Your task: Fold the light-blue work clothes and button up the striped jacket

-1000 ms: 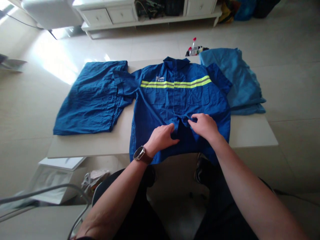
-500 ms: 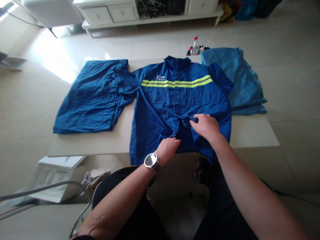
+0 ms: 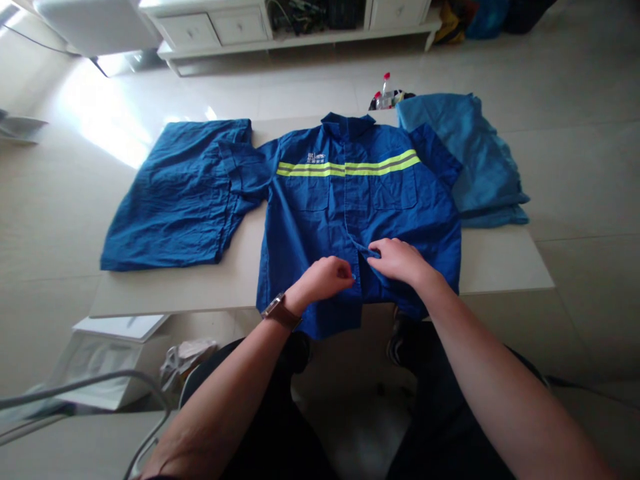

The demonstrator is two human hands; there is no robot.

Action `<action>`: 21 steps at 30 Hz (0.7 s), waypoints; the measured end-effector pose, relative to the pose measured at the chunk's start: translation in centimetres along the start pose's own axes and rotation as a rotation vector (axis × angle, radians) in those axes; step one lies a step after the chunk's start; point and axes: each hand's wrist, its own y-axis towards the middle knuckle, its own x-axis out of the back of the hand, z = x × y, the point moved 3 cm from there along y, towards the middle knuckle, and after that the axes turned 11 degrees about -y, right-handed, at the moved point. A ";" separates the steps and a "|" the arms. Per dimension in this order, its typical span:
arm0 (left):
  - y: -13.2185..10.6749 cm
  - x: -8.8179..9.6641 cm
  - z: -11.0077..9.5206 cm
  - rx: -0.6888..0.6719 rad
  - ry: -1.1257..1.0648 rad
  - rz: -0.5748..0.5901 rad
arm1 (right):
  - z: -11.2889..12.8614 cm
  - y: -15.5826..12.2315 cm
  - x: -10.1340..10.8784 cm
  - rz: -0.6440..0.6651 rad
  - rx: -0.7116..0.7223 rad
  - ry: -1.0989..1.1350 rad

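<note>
A blue short-sleeved work shirt lies front up, collar away from me, with a yellow-and-grey reflective stripe across the chest. My right hand pinches the edge of its front opening, lifting that flap a little. At the opposite edge, beside a small button, my left hand is closed with thumb and fingers together on the cloth. The lower front hangs over the table's near edge. Under the shirt's left sleeve lies a folded dark blue garment; a lighter blue cloth lies by the other sleeve.
The white table carries all the garments. Beyond it, bottles with red caps and a white cabinet stand on the tiled floor. A white box and a crumpled bag are at the lower left, near a grey curved tube.
My left hand has turned and risen slightly, and the left lower front lies flatter. My right hand has moved a little left and nearer me with the flap edge, narrowing the gap.
</note>
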 end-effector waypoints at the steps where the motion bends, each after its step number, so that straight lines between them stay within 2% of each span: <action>1: 0.2 0.5 0.1 -0.011 0.040 -0.134 | 0.3 0.0 -0.2 0.017 0.026 0.014; 3: 0.5 0.8 0.6 0.001 0.064 -0.280 | 0.9 0.0 -0.4 0.055 0.110 0.086; 5: 0.9 0.6 1.1 0.023 0.061 -0.340 | 1.6 -0.1 -0.4 0.114 0.231 0.194; 8: 1.3 0.0 1.5 0.057 0.084 -0.391 | 2.4 -0.4 0.1 0.217 0.377 0.339; 12: 1.3 -0.5 1.3 0.145 0.119 -0.428 | 3.1 -1.1 0.9 0.346 0.475 0.489; 16: 1.2 -0.2 1.0 0.154 0.160 -0.468 | 3.1 -1.5 1.4 0.462 0.475 0.589; 18: 1.3 0.1 1.0 0.130 0.174 -0.467 | 2.6 -1.2 1.4 0.397 0.397 0.589; 21: 1.6 0.3 1.2 0.107 0.149 -0.478 | 1.4 -0.3 1.4 0.116 0.190 0.404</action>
